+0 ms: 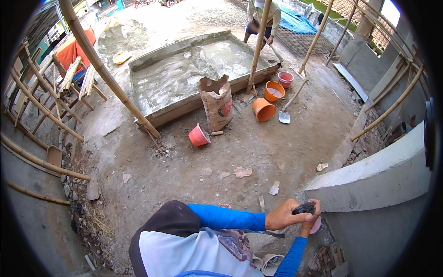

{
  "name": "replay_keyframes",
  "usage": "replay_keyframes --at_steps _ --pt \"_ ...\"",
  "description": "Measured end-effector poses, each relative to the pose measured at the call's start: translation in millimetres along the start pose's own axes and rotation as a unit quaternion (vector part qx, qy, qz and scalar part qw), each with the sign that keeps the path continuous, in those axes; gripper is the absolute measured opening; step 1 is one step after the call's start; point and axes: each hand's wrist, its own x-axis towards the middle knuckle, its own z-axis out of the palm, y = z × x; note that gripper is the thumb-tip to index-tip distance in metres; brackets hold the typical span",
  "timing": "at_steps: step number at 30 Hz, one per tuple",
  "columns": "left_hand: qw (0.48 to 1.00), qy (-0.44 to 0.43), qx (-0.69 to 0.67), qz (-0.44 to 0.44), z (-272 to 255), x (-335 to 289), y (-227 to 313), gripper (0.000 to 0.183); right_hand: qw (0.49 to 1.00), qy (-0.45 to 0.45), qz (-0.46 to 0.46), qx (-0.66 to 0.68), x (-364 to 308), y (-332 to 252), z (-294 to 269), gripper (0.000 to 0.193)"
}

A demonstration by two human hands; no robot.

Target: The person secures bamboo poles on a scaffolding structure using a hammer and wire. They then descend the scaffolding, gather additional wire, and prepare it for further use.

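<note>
My left hand (pixel 283 215) reaches across from the left, its thumb and fingers closed round a dark bundle of bristles that looks like a brush (pixel 304 208). Meeting it from the other side, my right hand (pixel 312 217) curls its fingers round the same brush. A handle cannot be made out. Just below my right hand a pink object (pixel 316 225) shows in part; its kind is hidden. Both hands are beside the end of a low grey plastered wall (pixel 369 187).
A wooden-edged mixing bed (pixel 170 109) holds wet cement. Near it stand a torn paper sack (pixel 217 106), a red bucket (pixel 199 135), orange buckets (pixel 264 110) and a shovel (pixel 284 116). Bamboo poles (pixel 99 69) rise around. A co-worker (pixel 265 21) works with a tool beyond.
</note>
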Motion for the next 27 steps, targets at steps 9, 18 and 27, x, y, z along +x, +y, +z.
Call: replay_keyframes --at_steps 9,18,27 --pt "0.972 0.091 -0.153 -0.150 -31.5 -46.5 -32.2 0.038 0.974 -0.171 0.148 0.018 -124.1 2.0 27.3 0.014" --pt "0.958 0.130 -0.199 -0.160 -46.9 -42.7 -23.2 0.042 0.938 -0.151 0.253 0.180 -184.3 -48.9 90.7 0.026" --pt "0.976 0.058 -0.165 -0.129 -60.5 -33.1 -16.5 0.043 0.987 -0.101 0.125 -0.005 -130.5 -4.2 53.9 0.020"
